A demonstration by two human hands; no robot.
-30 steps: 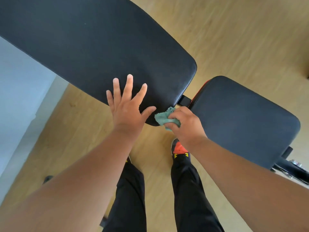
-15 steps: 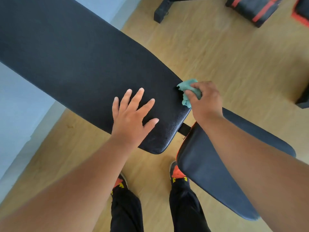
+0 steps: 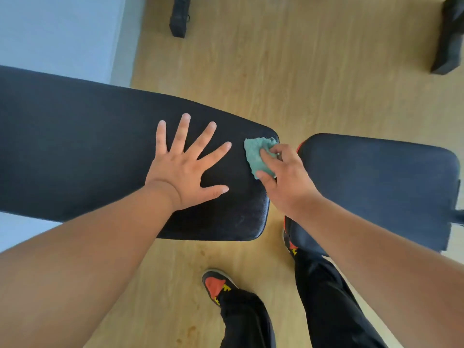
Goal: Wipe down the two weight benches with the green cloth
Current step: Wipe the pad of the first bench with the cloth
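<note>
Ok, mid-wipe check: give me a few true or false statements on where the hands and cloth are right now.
1. The left hand lies flat with spread fingers on the long bench pad. True.
2. The green cloth is on the floor. False: the right hand holds it against the long pad's end.
3. The cloth sits on the smaller seat pad. False: it is on the long pad.
4. Both shoes are visible below. True.

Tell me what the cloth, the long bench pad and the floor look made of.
Cloth: soft fluffy fabric, probably microfibre or terry; its edges look fuzzy and it bunches. Long bench pad: black padded vinyl or leather-like cover, matte with a fine grain and a slight sheen at its rounded end. Floor: light wood or wood-look laminate, with visible grain lines.
</note>
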